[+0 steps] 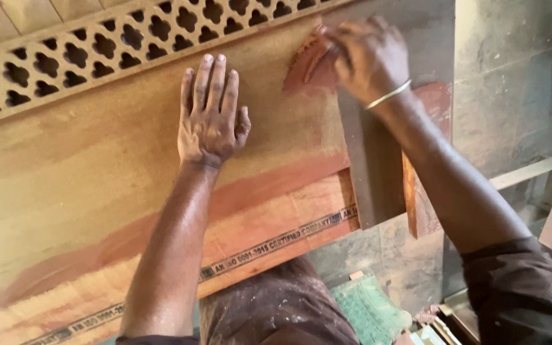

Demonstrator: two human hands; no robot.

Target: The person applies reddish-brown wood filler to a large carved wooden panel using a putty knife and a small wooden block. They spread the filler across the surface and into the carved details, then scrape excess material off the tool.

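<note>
Workshop, grey wall behind | left hand (pixel 211 115) spread flat, holding nothing, steadying broad brown wooden board (pixel 97 185) | right hand (pixel 362 57) closed on reddish rubbing pad (pixel 303 62) at board's upper edge | step: rubbing red finish; next stroke likely needs even pressure.

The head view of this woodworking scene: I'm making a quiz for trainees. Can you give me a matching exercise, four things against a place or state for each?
Column one:
1. left hand
2. right hand
3. lattice panel
4. green patterned piece

Column two:
A. runs along the top edge of the wooden board
B. lies low down, below the board's edge
C. pressed flat, fingers spread, on the board
D. gripping a reddish abrasive sheet at the board's upper right

Pairs: 1-C, 2-D, 3-A, 4-B
</note>
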